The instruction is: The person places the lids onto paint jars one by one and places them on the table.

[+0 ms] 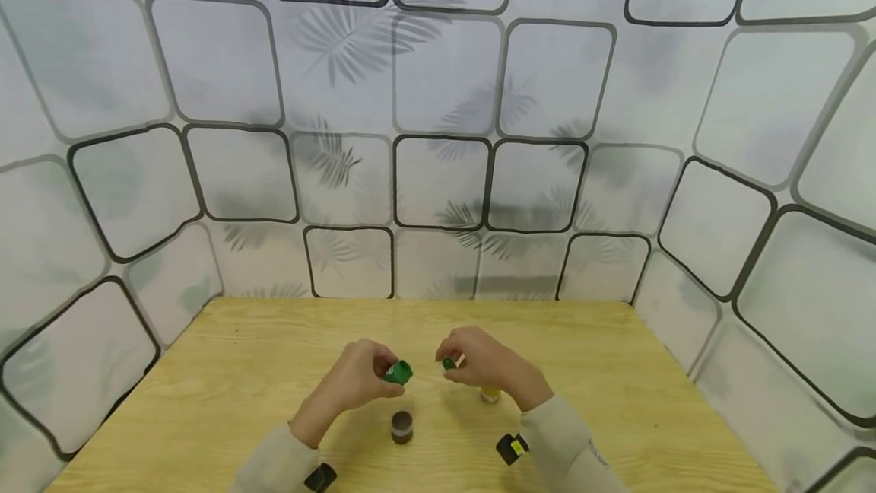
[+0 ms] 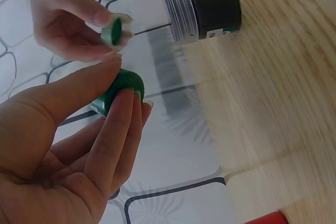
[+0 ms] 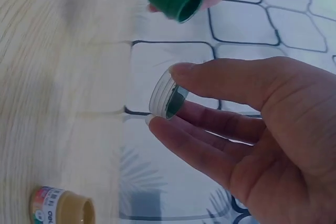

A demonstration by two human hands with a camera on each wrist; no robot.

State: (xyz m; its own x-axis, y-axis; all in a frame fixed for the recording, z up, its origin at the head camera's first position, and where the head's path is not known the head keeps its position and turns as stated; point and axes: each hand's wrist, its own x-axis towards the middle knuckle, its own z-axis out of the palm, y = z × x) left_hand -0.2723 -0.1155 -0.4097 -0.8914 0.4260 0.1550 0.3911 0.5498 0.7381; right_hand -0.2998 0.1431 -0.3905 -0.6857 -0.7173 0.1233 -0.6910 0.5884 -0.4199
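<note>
My left hand (image 1: 356, 377) holds a small green paint jar (image 1: 398, 373) between thumb and fingers. The jar is uncapped and tilted, its round mouth facing the right hand in the right wrist view. In my right hand (image 1: 479, 358), thumb and fingertips pinch a clear, ridged screw lid (image 3: 167, 95) with green paint on its inside. Lid and jar are apart, both raised above the table. Below and between the hands stands a dark brown paint jar (image 1: 401, 427). A tan-yellow jar (image 3: 65, 206) sits by the right hand, partly hidden by that wrist in the head view.
The light wooden table (image 1: 274, 326) ends at a patterned curtain (image 1: 438, 181) behind and at both sides. A red object (image 2: 269, 218) shows at the bottom edge of the left wrist view. Black wrist devices (image 1: 512, 448) sit at both sleeves.
</note>
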